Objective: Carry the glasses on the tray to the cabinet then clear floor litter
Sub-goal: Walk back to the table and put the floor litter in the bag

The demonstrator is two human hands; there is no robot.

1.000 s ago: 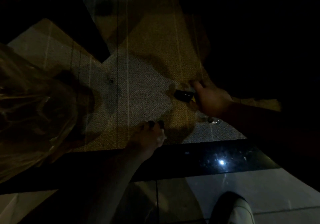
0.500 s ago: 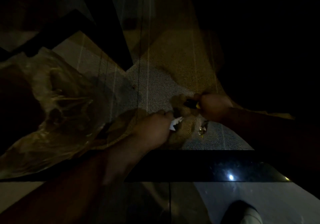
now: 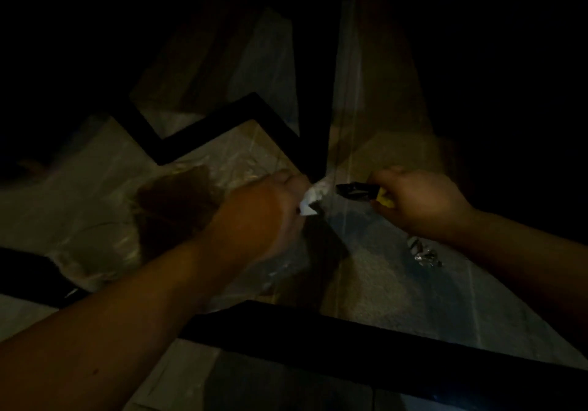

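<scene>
The scene is very dark. My left hand (image 3: 270, 213) is closed around a crumpled white scrap of paper (image 3: 313, 199) just above the carpet. Close to its right, my right hand (image 3: 420, 202) grips a black and yellow wrapper (image 3: 359, 191). A shiny crumpled foil piece (image 3: 423, 251) lies on the carpet below my right wrist. A clear plastic bag (image 3: 105, 219) with litter inside sits on the floor to the left, behind my left forearm. No glasses, tray or cabinet show here.
Grey and tan patterned carpet (image 3: 397, 283) covers the floor. A black zigzag frame or furniture leg (image 3: 222, 124) crosses the middle. A dark glossy strip (image 3: 350, 340) runs along the near edge, with pale tile below it.
My left hand has picked the white scrap off the carpet and lifted it. My right hand has risen with the wrapper. The view has swung, bringing the plastic bag closer to the hands.
</scene>
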